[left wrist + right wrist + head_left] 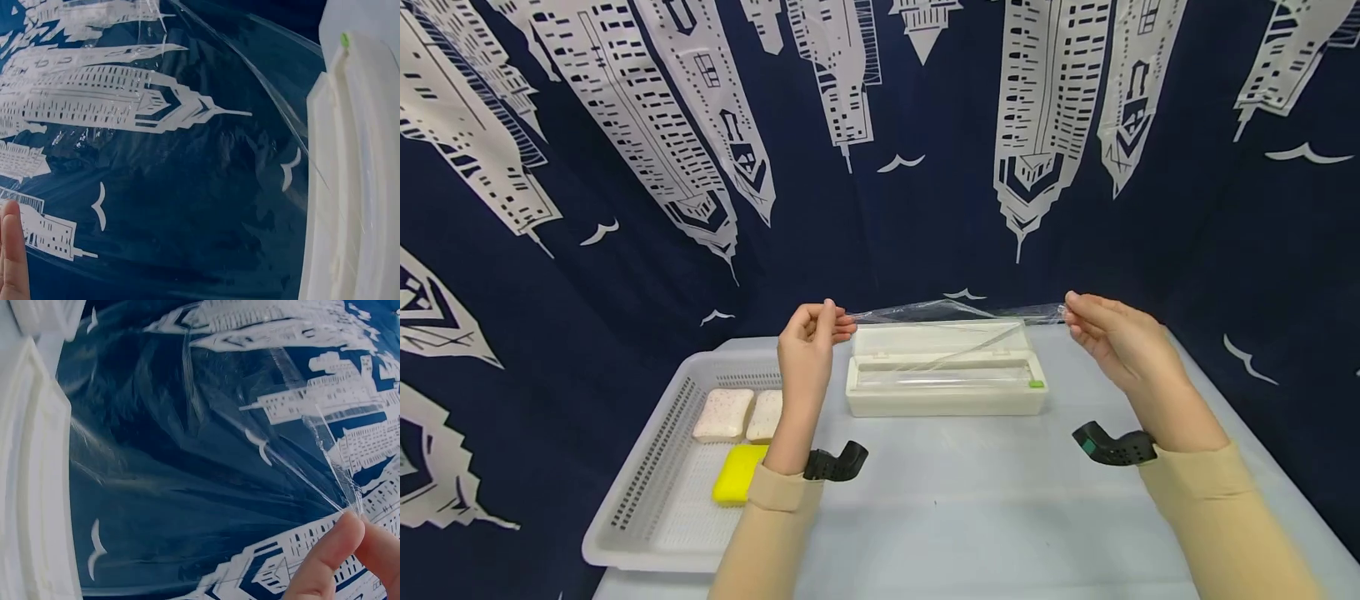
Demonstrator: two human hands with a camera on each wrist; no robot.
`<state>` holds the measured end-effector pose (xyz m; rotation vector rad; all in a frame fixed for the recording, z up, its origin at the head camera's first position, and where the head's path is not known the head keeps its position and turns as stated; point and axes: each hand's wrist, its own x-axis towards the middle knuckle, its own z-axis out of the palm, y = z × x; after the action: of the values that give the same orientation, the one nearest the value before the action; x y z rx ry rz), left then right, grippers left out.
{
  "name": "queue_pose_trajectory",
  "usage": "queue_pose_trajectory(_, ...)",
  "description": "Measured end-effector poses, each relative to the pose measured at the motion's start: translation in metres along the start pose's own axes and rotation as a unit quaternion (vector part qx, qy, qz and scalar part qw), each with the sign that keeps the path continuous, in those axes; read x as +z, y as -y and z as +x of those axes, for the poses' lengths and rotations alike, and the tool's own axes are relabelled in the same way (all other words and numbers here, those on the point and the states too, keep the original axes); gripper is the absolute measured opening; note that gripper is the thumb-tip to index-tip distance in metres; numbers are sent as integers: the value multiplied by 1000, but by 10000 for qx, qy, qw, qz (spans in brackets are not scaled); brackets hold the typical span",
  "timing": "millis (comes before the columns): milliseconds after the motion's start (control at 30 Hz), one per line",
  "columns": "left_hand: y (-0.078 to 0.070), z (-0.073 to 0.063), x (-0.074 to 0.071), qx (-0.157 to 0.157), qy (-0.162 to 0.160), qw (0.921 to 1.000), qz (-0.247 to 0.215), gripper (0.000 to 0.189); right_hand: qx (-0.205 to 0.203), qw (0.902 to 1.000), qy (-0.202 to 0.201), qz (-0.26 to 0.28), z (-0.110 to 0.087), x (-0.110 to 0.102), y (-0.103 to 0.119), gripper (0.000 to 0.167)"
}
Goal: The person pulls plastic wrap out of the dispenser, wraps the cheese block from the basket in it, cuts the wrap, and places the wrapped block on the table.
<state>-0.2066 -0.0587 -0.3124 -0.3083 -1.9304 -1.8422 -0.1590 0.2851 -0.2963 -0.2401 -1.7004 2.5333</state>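
A sheet of clear cling film [955,312] stretches between both hands, above and behind a white cling film dispenser [947,405] whose lid [925,339] stands raised. My left hand [808,350] holds the film's left end between thumb and fingers; in the left wrist view only a fingertip [11,244] shows at the edge. At the other end, my right hand [1123,346] pinches a gathered corner, thumb against finger, clearly seen in the right wrist view. Creases run across the film [312,487] from that pinch. A green piece [1037,384] sits at the dispenser's right end.
On the left of the pale table [955,517] stands a white plastic basket [647,450]. It holds two speckled whitish blocks [724,415] and a yellow block [736,477], partly behind the left arm. A navy cloth with white buildings [865,217] hangs behind.
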Motion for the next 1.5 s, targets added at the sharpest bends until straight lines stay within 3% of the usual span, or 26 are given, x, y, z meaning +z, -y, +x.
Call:
queue_pose_trajectory(100,2,-11,-7,-156,72,9994,297,16,345,9972,596,298,-9,-13,-9,6)
queue_pose_trajectory(233,5,-29,-20,-358,258,9962,747,12,618,9919,1107,90,-25,-31,-29,18)
queue_pose_trajectory(333,9,-44,-29,-494,476,9904,1204,10,838,9879,1281,-263,-38,-44,-46,18)
queue_pose_trajectory(467,21,-64,-40,-645,987,9746,1904,8,1312,9800,1224,-866,-54,-57,-66,11)
queue_pose_trajectory(567,31,-76,-45,-777,1448,9604,2251,10,1707,9687,1332,-1216,-62,-65,-81,9)
queue_pose_trajectory(667,39,-87,-51,-904,1923,9425,2578,15,1967,9555,1603,-1507,-70,-71,-93,19)
queue_pose_trajectory(900,45,-105,-61,-1197,2950,8831,3447,26,2296,9287,2326,-1754,-84,-77,-109,24)
queue_pose_trajectory(1000,46,-112,-66,-1244,3327,8653,3537,28,2336,9196,2559,-1851,-88,-78,-112,22)
queue_pose_trajectory(1100,47,-118,-72,-1348,3597,8578,3415,27,2300,9137,2736,-1933,-92,-81,-115,19)
queue_pose_trajectory(1267,51,-134,-79,-1675,3908,8546,2982,24,2222,9104,2650,-2270,-102,-85,-128,18)
queue_pose_trajectory(1500,74,-162,-83,-1857,3960,8610,2597,23,2114,8949,2113,-3315,-115,-89,-154,19)
